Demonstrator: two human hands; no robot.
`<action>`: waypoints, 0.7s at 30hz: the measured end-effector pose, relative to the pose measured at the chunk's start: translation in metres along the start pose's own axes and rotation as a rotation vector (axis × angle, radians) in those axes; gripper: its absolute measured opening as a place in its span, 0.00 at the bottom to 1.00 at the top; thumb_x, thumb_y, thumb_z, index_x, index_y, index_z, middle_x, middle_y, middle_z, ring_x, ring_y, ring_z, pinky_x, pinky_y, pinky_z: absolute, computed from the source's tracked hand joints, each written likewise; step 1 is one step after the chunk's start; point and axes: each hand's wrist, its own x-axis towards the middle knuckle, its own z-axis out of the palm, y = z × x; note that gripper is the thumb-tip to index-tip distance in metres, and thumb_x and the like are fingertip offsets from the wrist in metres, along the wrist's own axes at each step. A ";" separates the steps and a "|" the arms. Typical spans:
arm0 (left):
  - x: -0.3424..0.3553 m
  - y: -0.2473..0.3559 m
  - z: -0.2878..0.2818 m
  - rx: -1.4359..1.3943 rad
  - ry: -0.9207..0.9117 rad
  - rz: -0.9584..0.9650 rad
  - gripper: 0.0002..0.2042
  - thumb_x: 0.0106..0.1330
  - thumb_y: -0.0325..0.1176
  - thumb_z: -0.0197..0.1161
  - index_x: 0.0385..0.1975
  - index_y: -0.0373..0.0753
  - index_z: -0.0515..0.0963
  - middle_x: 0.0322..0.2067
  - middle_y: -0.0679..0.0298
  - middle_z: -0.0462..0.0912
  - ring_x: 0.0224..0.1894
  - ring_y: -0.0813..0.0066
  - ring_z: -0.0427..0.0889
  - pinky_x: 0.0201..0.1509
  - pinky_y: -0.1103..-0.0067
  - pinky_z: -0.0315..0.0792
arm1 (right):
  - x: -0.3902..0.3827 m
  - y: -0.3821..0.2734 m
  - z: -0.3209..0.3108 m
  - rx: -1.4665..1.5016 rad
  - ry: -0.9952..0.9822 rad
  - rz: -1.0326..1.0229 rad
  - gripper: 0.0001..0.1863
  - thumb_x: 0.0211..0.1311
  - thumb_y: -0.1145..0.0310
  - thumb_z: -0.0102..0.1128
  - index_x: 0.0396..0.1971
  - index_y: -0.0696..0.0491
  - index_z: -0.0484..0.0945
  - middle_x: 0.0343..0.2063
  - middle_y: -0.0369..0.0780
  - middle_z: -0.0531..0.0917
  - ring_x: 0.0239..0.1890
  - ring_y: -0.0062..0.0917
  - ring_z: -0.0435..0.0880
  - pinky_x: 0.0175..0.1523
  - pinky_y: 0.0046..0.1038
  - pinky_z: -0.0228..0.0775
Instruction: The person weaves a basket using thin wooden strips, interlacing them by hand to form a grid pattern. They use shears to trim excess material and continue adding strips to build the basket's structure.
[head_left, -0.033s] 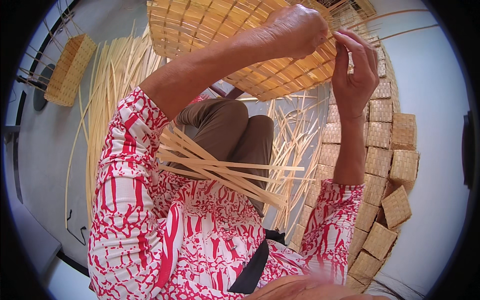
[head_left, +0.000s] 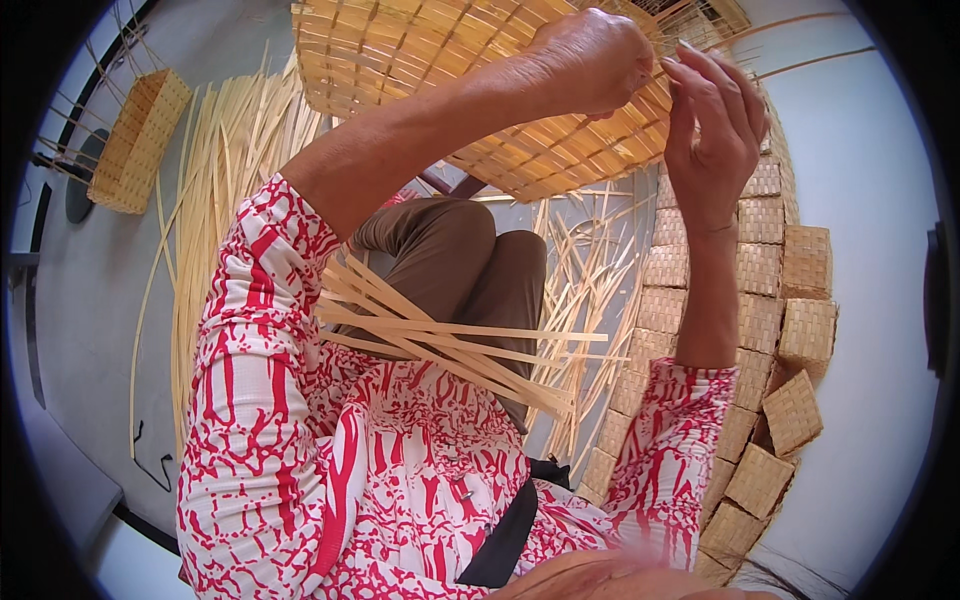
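A large woven basket (head_left: 420, 50) of yellowish split-bamboo strips is tilted up beyond my knees, its near side facing me. My left hand (head_left: 595, 62) is closed at the basket's right edge, and its fingertips are mostly hidden there. Just right of it, my right hand (head_left: 715, 130) is raised with fingers bent and spread, the tips close to that edge; I see nothing held in it. Long thin strips (head_left: 800, 63) stick out to the right past my right hand. Several flat loose strips (head_left: 440, 325) lie across my lap.
A thick spread of long strips (head_left: 230, 180) covers the floor at left, with more loose strips (head_left: 585, 300) right of my knees. A small unfinished basket (head_left: 140, 140) with upright stakes stands far left. Small woven boxes (head_left: 757, 270) are stacked along the right wall.
My right hand has shifted slightly right and its fingers have spread a little. My left hand and the basket have hardly moved.
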 end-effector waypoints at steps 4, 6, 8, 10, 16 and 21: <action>0.004 0.000 0.005 -0.125 0.034 -0.048 0.09 0.62 0.33 0.60 0.28 0.37 0.86 0.27 0.47 0.86 0.32 0.51 0.87 0.37 0.62 0.80 | 0.016 0.027 -0.009 -0.241 -0.245 -0.279 0.10 0.59 0.73 0.65 0.40 0.45 0.85 0.45 0.28 0.86 0.53 0.25 0.80 0.59 0.31 0.62; 0.004 0.003 0.001 -0.227 -0.013 -0.115 0.10 0.63 0.34 0.60 0.28 0.37 0.87 0.23 0.49 0.85 0.28 0.56 0.87 0.34 0.65 0.80 | 0.025 0.032 -0.011 -0.202 -0.330 -0.348 0.12 0.56 0.74 0.64 0.40 0.46 0.83 0.45 0.29 0.84 0.59 0.25 0.77 0.71 0.35 0.57; 0.006 0.008 -0.007 -0.389 -0.138 -0.265 0.11 0.62 0.34 0.60 0.27 0.36 0.87 0.19 0.51 0.84 0.23 0.62 0.87 0.32 0.67 0.80 | 0.034 0.043 -0.009 -0.154 -0.370 -0.467 0.13 0.54 0.75 0.64 0.41 0.48 0.82 0.45 0.32 0.84 0.57 0.27 0.79 0.69 0.36 0.61; 0.006 0.010 -0.003 -0.456 -0.132 -0.264 0.11 0.62 0.34 0.60 0.26 0.36 0.87 0.17 0.52 0.83 0.20 0.67 0.86 0.29 0.69 0.79 | 0.038 0.054 -0.012 -0.091 -0.424 -0.565 0.15 0.51 0.76 0.63 0.42 0.53 0.81 0.45 0.37 0.83 0.53 0.31 0.80 0.64 0.38 0.70; 0.006 0.004 0.004 -0.361 -0.037 -0.223 0.10 0.60 0.33 0.62 0.24 0.35 0.86 0.16 0.52 0.83 0.21 0.66 0.86 0.27 0.70 0.77 | 0.068 0.051 -0.022 -0.023 -0.568 -0.691 0.06 0.52 0.73 0.63 0.32 0.52 0.78 0.34 0.34 0.80 0.39 0.25 0.80 0.46 0.29 0.74; 0.011 0.001 0.018 -0.383 0.000 -0.155 0.08 0.57 0.32 0.63 0.24 0.35 0.86 0.18 0.50 0.83 0.22 0.64 0.85 0.27 0.68 0.76 | 0.061 0.055 -0.027 -0.046 -0.704 -0.674 0.06 0.48 0.69 0.62 0.28 0.49 0.76 0.32 0.33 0.77 0.38 0.25 0.78 0.47 0.29 0.69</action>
